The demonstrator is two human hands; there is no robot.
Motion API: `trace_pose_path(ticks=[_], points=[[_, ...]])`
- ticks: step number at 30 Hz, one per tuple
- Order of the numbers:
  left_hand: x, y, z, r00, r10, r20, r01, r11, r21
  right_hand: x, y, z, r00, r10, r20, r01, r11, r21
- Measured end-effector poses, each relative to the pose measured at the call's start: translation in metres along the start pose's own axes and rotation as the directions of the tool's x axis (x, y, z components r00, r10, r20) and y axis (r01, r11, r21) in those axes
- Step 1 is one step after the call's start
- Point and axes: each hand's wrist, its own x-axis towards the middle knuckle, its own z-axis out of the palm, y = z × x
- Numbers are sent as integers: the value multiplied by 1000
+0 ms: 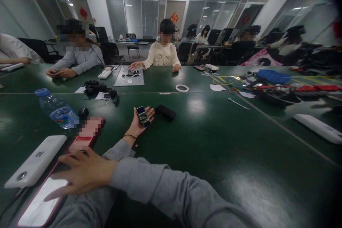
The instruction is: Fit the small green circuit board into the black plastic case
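Note:
My left hand (137, 125) reaches out over the table, palm up. On it rests a small green circuit board with a little dark screen (144, 117), the thumb along its edge. Crossing over my left forearm, my right hand (82, 171) has its fingers spread above a phone (40, 203) with a pink-red edge and a lit white screen area. The fingers hide the phone's middle, and I cannot tell whether they touch it. Just right of my left hand lies a black box-shaped piece (165, 112).
A white power bank (36, 162) and a tilted plastic bottle (56, 108) are at the left. Farther off lie black parts (94, 88), a white ring (182, 88), a wrench (238, 104) and a blue bag (274, 76) among wires. Several people sit around.

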Motion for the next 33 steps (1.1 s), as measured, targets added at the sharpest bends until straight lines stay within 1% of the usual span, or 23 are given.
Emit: trace_pose_path(ticks=[1, 2, 3, 4, 6, 7, 9, 11, 12, 14, 16, 18, 20, 22, 23, 25, 27, 30, 33], points=[[0, 0, 0, 1000, -1, 4, 1, 1000, -5, 7, 1, 5, 997, -14, 69, 14, 1000, 5], [-1, 1, 0, 1000, -2, 5, 2, 1000, -9, 10, 2, 7, 994, -21, 110, 22, 1000, -7], [-1, 1, 1, 1000, -4, 1, 4, 1000, -11, 11, 3, 7, 993, -28, 114, 31, 999, -28], [-1, 1, 1, 1000, -6, -6, 6, 1000, -14, 7, 5, 5, 996, -27, 79, 31, 998, -51], [0, 1, 1, 1000, -8, -16, 8, 1000, -21, -8, 8, -7, 996, -3, -85, -7, 993, -115], [1, 1, 1, 1000, -10, -16, 9, 1000, -26, -20, 12, -15, 984, 25, -179, -51, 988, -146], [4, 1, 0, 1000, -9, -6, 9, 999, -36, -51, 24, -34, 936, 126, -328, -192, 965, -178], [6, 1, -2, 1000, -11, -9, 11, 999, -36, -90, 44, -51, 866, 251, -432, -353, 920, -172], [7, 0, -2, 1000, -13, -15, 12, 999, -33, -112, 57, -58, 815, 312, -489, -437, 885, -162], [8, 0, -3, 1000, -17, -18, 16, 999, -28, -159, 83, -68, 673, 417, -611, -619, 770, -156], [7, 0, -2, 1000, -14, -5, 14, 1000, -27, -206, 104, -76, 553, 440, -708, -745, 642, -183], [5, 0, -2, 1000, -7, 4, 7, 1000, -29, -249, 120, -81, 466, 438, -769, -828, 522, -205], [4, 0, -1, 1000, -5, 2, 5, 1000, -29, -282, 132, -86, 385, 455, -803, -892, 408, -196], [4, 0, -1, 1000, -4, 3, 4, 1000, -29, -303, 144, -88, 324, 477, -817, -927, 333, -173], [4, 0, -1, 1000, -3, 6, 3, 1000, -28, -309, 150, -89, 302, 489, -818, -936, 315, -157], [4, 0, -2, 1000, 1, 15, -1, 1000, -27, -313, 164, -87, 274, 521, -808, -943, 311, -120], [4, 0, -2, 1000, -1, 19, 1, 1000, -23, -309, 179, -84, 259, 560, -787, -940, 334, -72], [4, 0, -2, 1000, -3, 9, 3, 1000, -18, -300, 202, -81, 262, 631, -730, -917, 398, 15], [3, 0, -1, 1000, -6, 8, 6, 1000, -15, -293, 217, -79, 287, 674, -681, -884, 460, 82]])
